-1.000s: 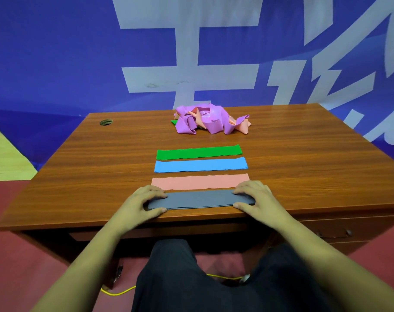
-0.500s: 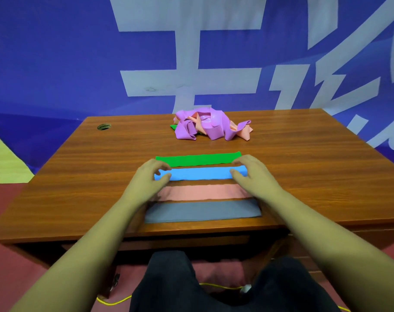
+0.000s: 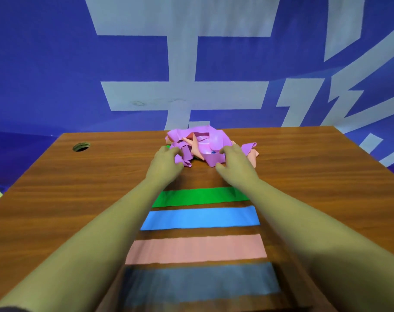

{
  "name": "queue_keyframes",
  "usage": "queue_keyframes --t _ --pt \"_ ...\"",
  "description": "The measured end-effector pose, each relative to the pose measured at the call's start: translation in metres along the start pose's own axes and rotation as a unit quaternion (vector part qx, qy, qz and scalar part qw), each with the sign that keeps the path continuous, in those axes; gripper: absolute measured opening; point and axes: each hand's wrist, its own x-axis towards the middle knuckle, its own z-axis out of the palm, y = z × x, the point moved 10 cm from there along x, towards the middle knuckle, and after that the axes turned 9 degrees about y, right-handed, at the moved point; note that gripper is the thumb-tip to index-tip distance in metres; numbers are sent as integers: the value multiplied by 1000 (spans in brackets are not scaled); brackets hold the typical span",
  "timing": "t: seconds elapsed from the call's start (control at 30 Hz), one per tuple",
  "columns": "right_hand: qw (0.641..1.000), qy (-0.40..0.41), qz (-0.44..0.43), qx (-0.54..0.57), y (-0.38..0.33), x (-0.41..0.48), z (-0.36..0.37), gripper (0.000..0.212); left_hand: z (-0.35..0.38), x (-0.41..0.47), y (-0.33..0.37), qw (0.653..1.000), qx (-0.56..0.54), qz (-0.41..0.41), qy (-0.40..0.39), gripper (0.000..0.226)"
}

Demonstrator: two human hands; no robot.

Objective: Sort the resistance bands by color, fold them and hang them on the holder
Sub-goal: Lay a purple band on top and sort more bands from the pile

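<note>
From my feed, both hands are on the tangled purple and pink pile of bands (image 3: 210, 141) at the far middle of the counter (image 3: 79, 199). The left hand (image 3: 166, 164) is at its left edge and the right hand (image 3: 235, 165) at its front right. Their fingers bend against purple loops, but I cannot tell whether either one pinches a strip. Nearer me, between my forearms, four folded bands lie flat in a row: the green band (image 3: 200, 196), blue band (image 3: 200, 218), pink band (image 3: 196, 248) and grey band (image 3: 200, 282).
</note>
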Motion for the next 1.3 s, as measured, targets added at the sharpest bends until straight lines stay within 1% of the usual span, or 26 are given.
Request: queue_keyframes --t 0.1,0.17,0.2,0.27,0.37,0.43,0.53,0.6,0.67,0.7,0.77,0.8,0.83,0.87,1.03,1.13,1.23,1.3 --pt "1000 -2 -16 -5 -4 22 18 46 31 18 -9 997 55 5 -51 43" --pt "1000 -13 -16 -18 -1 30 31 42 47 22 -19 990 110 -3 -90 43" --pt "999 -19 -15 -25 2 32 38 39 53 23 -23 988 118 -4 -96 41" --pt "999 -25 -12 -27 9 34 47 35 52 26 -26 993 100 17 -63 32" --pt "1000 -21 -13 -20 17 34 50 35 25 32 -20 997 25 55 40 17" --pt "1000 -18 -6 -4 19 36 46 34 -6 38 -13 992 -44 56 102 12" --pt "999 -8 5 46 13 42 30 32 -52 48 5 977 -146 46 146 12" --pt "993 23 23 115 3 48 8 29 -76 52 23 970 -177 62 154 13" --pt "971 27 62 229 -12 48 -14 28 -96 53 41 966 -195 76 149 11" --pt "949 7 79 305 -23 46 -22 31 -104 52 50 964 -207 83 144 9" --pt "890 -43 103 441 -49 38 -36 35 -118 48 66 960 -230 92 128 13" --pt "870 -57 104 478 -62 34 -46 34 -124 44 74 960 -237 94 119 16" --pt "860 -62 98 497 -72 32 -56 31 -129 41 80 959 -244 93 111 18" --pt "859 -58 90 501 -80 29 -67 25 -134 36 87 957 -253 95 105 16" --pt "878 -1 55 476 -101 17 -116 4 -152 10 109 943 -307 100 85 13" --pt "885 22 17 465 -114 8 -141 13 -153 -4 116 919 -379 91 59 17" --pt "894 44 -8 445 -124 -1 -164 6 -151 -18 123 901 -426 74 29 26" --pt "899 59 -5 434 -124 -5 -177 5 -151 -28 128 891 -449 64 17 27"
